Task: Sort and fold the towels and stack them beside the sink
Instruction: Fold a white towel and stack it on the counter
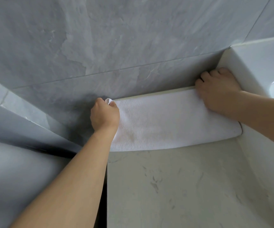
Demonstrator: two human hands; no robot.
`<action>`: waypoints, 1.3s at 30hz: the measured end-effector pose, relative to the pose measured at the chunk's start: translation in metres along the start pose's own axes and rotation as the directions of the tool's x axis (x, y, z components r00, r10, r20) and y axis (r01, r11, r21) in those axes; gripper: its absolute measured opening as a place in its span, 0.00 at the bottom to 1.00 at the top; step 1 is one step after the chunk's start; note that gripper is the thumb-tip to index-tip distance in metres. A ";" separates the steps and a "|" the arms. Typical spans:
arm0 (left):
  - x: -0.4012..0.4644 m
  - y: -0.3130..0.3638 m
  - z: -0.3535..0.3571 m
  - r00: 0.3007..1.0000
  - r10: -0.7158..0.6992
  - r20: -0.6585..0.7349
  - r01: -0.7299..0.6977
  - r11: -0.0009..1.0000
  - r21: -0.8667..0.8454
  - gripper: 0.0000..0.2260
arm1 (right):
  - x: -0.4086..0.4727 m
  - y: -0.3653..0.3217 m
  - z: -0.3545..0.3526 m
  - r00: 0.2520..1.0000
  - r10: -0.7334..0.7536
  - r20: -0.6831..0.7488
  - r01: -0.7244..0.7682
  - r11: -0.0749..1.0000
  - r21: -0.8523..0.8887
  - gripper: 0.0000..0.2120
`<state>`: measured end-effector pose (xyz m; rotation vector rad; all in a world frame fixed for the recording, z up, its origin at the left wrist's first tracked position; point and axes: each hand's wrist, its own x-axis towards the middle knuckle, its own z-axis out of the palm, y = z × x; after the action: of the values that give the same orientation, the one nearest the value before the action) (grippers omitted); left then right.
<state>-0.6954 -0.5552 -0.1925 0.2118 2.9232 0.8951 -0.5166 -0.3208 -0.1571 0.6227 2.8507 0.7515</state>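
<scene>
A white towel [170, 122] lies folded into a long strip on the pale marble counter [174, 186], pushed up against the grey tiled wall. My left hand [104, 115] grips the towel's far left corner, a bit of cloth sticking out between its curled fingers. At the towel's far right end, my right hand [218, 92] rests with its fingers curled over the cloth, next to the white sink [264, 66]. Whether the right fingers pinch the towel is hidden by the back of the hand.
The grey tiled wall [116, 46] rises right behind the towel. The sink's raised rim borders the counter on the right. Left of the counter's edge a dark gap [103, 203] drops away beside a grey ledge [17, 122].
</scene>
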 end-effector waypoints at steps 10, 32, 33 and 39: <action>-0.058 0.018 -0.004 0.806 0.559 -0.192 -0.496 0.816 0.295 0.17 | -0.056 -0.068 0.020 0.967 0.106 0.231 -0.230 0.749 0.622 0.34; -0.055 -0.021 0.017 0.913 0.285 0.291 -0.389 0.819 0.421 0.34 | -0.033 -0.048 0.044 0.980 0.127 0.151 -0.192 0.795 0.576 0.39; -0.055 -0.022 0.016 0.914 0.285 0.289 -0.388 0.823 0.414 0.34 | -0.033 -0.047 0.044 0.980 0.129 0.152 -0.194 0.793 0.577 0.38; -0.055 -0.022 0.019 0.917 0.287 0.276 -0.385 0.819 0.426 0.34 | -0.033 -0.049 0.045 0.980 0.144 0.139 -0.197 0.805 0.560 0.37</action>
<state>-0.6409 -0.5709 -0.2188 0.8249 2.8962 0.1352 -0.4943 -0.3531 -0.2202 0.9649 2.9450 -0.1553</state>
